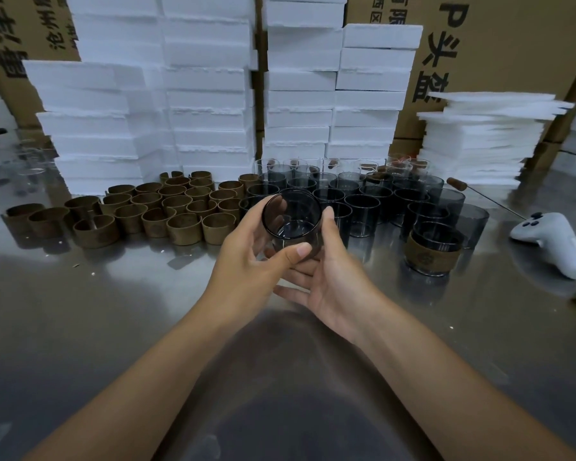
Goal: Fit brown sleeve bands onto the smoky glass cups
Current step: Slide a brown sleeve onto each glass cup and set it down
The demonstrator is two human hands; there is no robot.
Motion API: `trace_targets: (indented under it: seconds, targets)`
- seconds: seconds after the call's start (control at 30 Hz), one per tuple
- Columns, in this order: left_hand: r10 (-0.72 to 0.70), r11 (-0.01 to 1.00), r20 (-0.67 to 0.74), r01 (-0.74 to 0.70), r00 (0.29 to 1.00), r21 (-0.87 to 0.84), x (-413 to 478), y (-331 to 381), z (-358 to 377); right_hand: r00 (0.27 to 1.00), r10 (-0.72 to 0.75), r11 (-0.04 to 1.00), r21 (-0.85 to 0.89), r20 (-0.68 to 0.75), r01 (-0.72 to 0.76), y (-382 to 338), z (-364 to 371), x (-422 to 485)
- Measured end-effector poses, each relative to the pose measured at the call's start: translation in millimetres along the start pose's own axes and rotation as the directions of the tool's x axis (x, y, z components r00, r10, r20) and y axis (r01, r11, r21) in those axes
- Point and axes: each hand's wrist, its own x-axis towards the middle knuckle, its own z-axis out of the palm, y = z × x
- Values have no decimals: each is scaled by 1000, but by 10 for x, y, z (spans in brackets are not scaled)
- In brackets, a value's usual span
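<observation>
We hold one bare dark cup (291, 224) in our left hand (246, 261) and right hand (330, 281), both curled round it, likely so a brown band (183, 227) can slide on.

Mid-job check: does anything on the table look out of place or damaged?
A white game controller lies on the metal table at the far right, near the banded cup; it has no part in this job. The smoky cup gripped by the left hand and right hand looks intact. No spills visible.
</observation>
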Motion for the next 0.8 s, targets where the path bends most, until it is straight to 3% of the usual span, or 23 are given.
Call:
trace_targets:
  seconds: [0.13, 0.4, 0.53, 0.8]
  targets:
    - [8, 999, 5, -8, 1000, 39, -8, 15, -12, 996, -13, 1000, -21, -88, 11, -4, -6, -38]
    - [-9, 1000, 22, 9, 1000, 6, -14, 49, 30, 970, -100, 974, 177, -221, 141, -33, 35, -94]
    - [0, 1000, 15, 0, 1000, 2, -22, 74, 50, 964, -163, 928, 299, -208, 221, -34, 41, -101]
    - [-20, 1000, 30, 20, 999, -20, -24, 49, 47, 980, -174, 911, 361, -98, 198, -29, 2, -89]
